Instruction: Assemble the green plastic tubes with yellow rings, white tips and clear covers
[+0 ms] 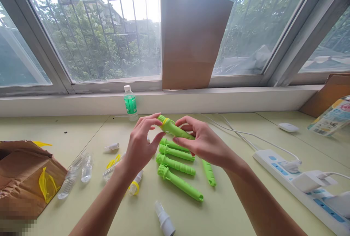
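Observation:
My right hand [205, 139] is closed around the body of a green plastic tube [175, 129], held tilted above the table with its threaded end up and left. A yellow ring [164, 121] sits around that tube just below the thread. With thumb and forefinger, my left hand [140, 143] pinches at the ring and the tube's collar. Several similar green tubes [180, 183] lie side by side under my hands, and another green tube [209, 173] lies partly below my right wrist. Clear plastic pieces and a yellow ring [133, 188] lie by my left forearm.
A torn cardboard box [22, 177] with yellow pieces stands at left, beside clear plastic tubes [86, 168]. A white-and-clear part [164, 219] lies in front. A bottle [130, 103] stands near the window. At right are a power strip [287, 181], cables and a white mouse [288, 127].

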Demonstrator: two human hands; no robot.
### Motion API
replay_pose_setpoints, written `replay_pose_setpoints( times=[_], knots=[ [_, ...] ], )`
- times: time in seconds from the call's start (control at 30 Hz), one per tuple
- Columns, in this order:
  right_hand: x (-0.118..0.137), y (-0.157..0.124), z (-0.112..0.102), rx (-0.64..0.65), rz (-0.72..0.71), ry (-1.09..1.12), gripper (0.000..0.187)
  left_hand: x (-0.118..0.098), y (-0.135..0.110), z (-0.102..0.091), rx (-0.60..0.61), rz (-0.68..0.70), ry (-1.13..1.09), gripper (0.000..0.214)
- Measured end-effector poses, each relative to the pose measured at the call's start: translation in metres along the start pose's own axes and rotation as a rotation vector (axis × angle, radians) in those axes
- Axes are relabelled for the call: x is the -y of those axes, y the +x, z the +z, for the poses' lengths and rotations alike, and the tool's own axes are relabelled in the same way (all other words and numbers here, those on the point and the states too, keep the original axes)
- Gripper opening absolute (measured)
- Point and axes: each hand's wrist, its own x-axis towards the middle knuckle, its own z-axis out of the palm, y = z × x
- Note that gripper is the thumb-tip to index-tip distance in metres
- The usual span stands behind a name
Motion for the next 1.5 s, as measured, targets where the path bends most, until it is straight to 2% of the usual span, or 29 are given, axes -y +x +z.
replay_pose_setpoints(
  times=[0.23, 0.7, 0.83, 0.93, 1.2, 1.3, 1.4, 1.5],
  knots=[
    [0.004, -0.001, -0.004, 0.085, 0.038, -0.013, 0.027, 0.0, -0.001, 0.001, -0.032, 0.006, 0.015, 0.017],
    [-0.001, 0.0, -0.001, -0.011, 0.028, -0.075, 0.032, -0.002, 0.0, 0.001, -0.026, 0.01, 0.035, 0.019],
    [0.001, -0.001, -0.002, 0.093, 0.069, -0.049, 0.027, -0.001, -0.001, 0.001, -0.033, 0.019, 0.063, 0.014],
    [0.002, -0.002, -0.001, 0.166, 0.086, -0.043, 0.034, 0.0, -0.001, 0.0, -0.021, 0.011, 0.072, 0.012],
    [0.0, 0.0, -0.001, 0.17, 0.097, -0.029, 0.037, -0.002, -0.001, 0.0, 0.012, 0.013, 0.072, 0.011],
    [-0.002, 0.0, -0.002, 0.154, 0.106, -0.043, 0.037, -0.001, -0.001, 0.0, -0.012, -0.034, 0.104, 0.011],
    [-0.003, 0.0, -0.004, 0.132, 0.116, -0.059, 0.037, 0.003, -0.002, -0.001, -0.075, -0.151, 0.145, 0.005],
    [-0.002, 0.0, -0.005, 0.133, 0.119, -0.055, 0.037, 0.01, -0.002, -0.002, -0.049, -0.258, 0.176, 0.011]
  ],
)
